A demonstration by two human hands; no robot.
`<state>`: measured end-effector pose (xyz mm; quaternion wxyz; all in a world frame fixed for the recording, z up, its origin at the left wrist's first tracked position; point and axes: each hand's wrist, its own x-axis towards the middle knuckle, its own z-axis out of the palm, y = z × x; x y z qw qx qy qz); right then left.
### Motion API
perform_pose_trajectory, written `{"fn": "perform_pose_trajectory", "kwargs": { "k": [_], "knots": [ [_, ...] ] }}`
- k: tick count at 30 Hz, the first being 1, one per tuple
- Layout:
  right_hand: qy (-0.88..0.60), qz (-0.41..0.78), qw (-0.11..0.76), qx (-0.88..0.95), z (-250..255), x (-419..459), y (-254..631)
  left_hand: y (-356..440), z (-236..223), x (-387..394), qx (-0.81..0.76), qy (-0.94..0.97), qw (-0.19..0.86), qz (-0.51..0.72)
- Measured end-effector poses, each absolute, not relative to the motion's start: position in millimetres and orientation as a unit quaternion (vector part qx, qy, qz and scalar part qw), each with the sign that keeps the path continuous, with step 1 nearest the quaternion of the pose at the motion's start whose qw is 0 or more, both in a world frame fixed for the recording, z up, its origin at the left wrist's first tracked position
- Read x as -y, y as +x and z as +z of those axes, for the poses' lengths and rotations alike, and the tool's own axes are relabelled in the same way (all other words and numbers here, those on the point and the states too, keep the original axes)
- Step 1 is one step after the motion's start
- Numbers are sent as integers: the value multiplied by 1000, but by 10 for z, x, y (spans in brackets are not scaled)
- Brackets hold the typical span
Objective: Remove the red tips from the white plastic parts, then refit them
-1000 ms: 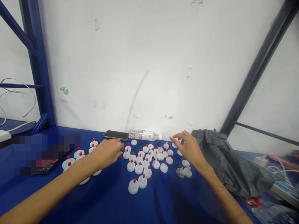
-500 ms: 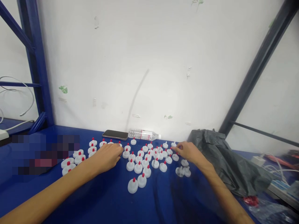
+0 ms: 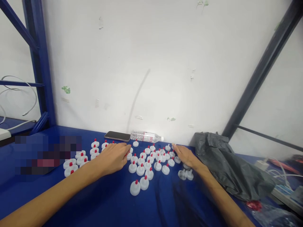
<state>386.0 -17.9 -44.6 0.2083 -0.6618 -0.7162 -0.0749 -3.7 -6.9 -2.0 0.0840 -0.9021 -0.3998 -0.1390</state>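
Observation:
Across the blue table stand several white dome-shaped caps, most with a red tip. My left hand is over the left-middle rows, its fingers bent down and drawn together beside a red-tipped cap; whatever is under the fingertips is hidden. On the other side, my right hand reaches to the back right edge of the group. Its fingers are pressed together against a cap that they partly cover. A cap with a bare, uncoloured nozzle stands just left of these fingertips. More pale caps sit below the right wrist.
A phone and a lying water bottle are at the wall. A dark grey plastic bag lies to the right, beside a power strip and cables. Blue rack posts flank the table.
My left hand has shifted right, over a neighbouring cap. The right hand has moved slightly left and back, from a red tip to a cap at the rear. The view has shifted a little.

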Motion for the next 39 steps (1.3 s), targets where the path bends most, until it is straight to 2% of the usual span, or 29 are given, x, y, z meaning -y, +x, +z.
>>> {"fn": "perform_pose_trajectory", "kwargs": {
  "k": [8, 13, 19, 23, 30, 39],
  "knots": [
    [-597, -145, 311, 726, -169, 291, 3566, 39, 32, 111, 383, -908, 41, -167],
    [-501, -131, 348, 781, -127, 488, 3084, 64, -22, 108, 383, -904, 25, -189],
    [-380, -108, 324, 859, -138, 741, 2614, 82, -60, 91, 385, -889, -12, -246],
    [-356, -116, 318, 871, -191, 773, 2527, 107, -60, 63, 348, -880, -85, -313],
    [-346, -96, 315, 878, -257, 757, 2488, 197, -12, 154, 338, -816, -307, -355],
    [-340, -82, 336, 875, -259, 774, 2489, 229, -51, 183, 299, -804, -404, -318]
  ]
}}
